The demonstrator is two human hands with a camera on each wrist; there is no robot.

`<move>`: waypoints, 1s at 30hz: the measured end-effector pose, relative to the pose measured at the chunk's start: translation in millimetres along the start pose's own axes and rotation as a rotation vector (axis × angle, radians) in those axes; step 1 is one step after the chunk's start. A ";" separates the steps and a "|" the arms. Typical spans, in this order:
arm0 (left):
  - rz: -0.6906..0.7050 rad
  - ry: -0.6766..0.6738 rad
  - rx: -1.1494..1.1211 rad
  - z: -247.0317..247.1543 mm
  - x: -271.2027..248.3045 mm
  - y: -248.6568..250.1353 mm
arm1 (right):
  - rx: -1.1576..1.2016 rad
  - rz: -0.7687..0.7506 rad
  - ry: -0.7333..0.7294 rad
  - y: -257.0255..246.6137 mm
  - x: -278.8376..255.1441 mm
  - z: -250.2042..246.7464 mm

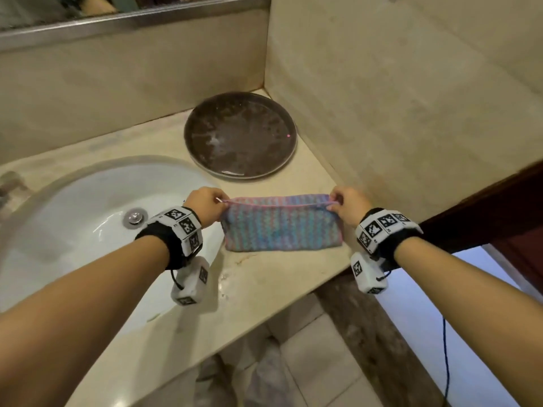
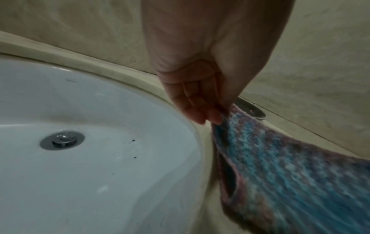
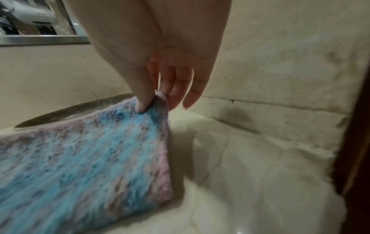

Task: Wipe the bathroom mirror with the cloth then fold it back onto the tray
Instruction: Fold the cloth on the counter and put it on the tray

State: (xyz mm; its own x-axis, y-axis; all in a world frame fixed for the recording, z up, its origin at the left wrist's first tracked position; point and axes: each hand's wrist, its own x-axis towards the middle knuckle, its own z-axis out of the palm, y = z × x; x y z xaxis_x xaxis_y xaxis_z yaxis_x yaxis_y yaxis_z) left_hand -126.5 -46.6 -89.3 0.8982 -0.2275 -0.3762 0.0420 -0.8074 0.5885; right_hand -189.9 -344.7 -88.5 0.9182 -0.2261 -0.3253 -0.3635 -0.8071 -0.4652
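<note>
A blue and pink knitted cloth (image 1: 280, 224), doubled over, hangs stretched between both hands just above the beige counter (image 1: 264, 280). My left hand (image 1: 205, 205) pinches its upper left corner, the fingers (image 2: 200, 110) curled on the cloth (image 2: 290, 174). At the upper right corner my right hand (image 1: 348, 205) pinches between thumb and fingers (image 3: 144, 98), the cloth (image 3: 84, 158) sloping down to the counter. The round dark tray (image 1: 239, 135) lies behind the cloth in the corner. A strip of the mirror (image 1: 88, 10) and its metal frame shows at top left.
A white sink (image 1: 88, 230) with a metal drain (image 1: 134, 217) lies left of the cloth. Beige walls close the corner behind and to the right of the tray. A dark wooden door frame (image 1: 484, 207) stands at right; tiled floor lies below the counter edge.
</note>
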 end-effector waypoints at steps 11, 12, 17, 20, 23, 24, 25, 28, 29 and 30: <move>-0.087 0.119 -0.010 14.1 26.5 -3.8 | -0.017 0.034 0.098 -3.0 33.3 15.0; -0.081 0.114 0.011 13.6 27.3 -3.8 | -0.022 0.041 0.092 -2.2 34.5 15.6; 0.117 0.062 0.144 13.1 25.0 13.5 | -0.003 0.094 0.043 -5.8 33.9 8.7; 0.284 -0.029 0.248 23.6 20.7 40.0 | -0.011 0.093 0.069 -8.3 23.0 -0.2; 0.379 -0.085 0.242 37.7 22.9 64.5 | -0.070 0.122 0.073 -7.3 3.7 -1.7; 0.400 -0.089 0.241 43.5 23.7 74.1 | -0.112 0.144 0.035 -6.0 -5.3 -3.6; 0.423 -0.086 0.240 49.3 25.3 83.9 | -0.148 0.168 -0.014 -3.9 -13.8 -5.1; 0.498 -0.107 0.269 69.8 32.7 109.8 | -0.157 0.223 -0.118 3.8 -33.8 -6.2; 0.549 -0.115 0.287 77.0 35.8 116.6 | -0.141 0.237 -0.126 5.3 -38.3 -3.9; 0.612 -0.121 0.312 84.2 39.3 123.5 | -0.113 0.252 -0.130 7.4 -41.1 -0.8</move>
State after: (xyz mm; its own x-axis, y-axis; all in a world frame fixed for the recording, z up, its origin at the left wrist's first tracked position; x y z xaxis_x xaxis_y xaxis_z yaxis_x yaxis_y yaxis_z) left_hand -122.8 -201.1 -91.7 0.6642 -0.7361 -0.1301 -0.6002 -0.6289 0.4943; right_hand -230.2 -341.8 -77.9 0.7707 -0.3610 -0.5251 -0.5508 -0.7917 -0.2641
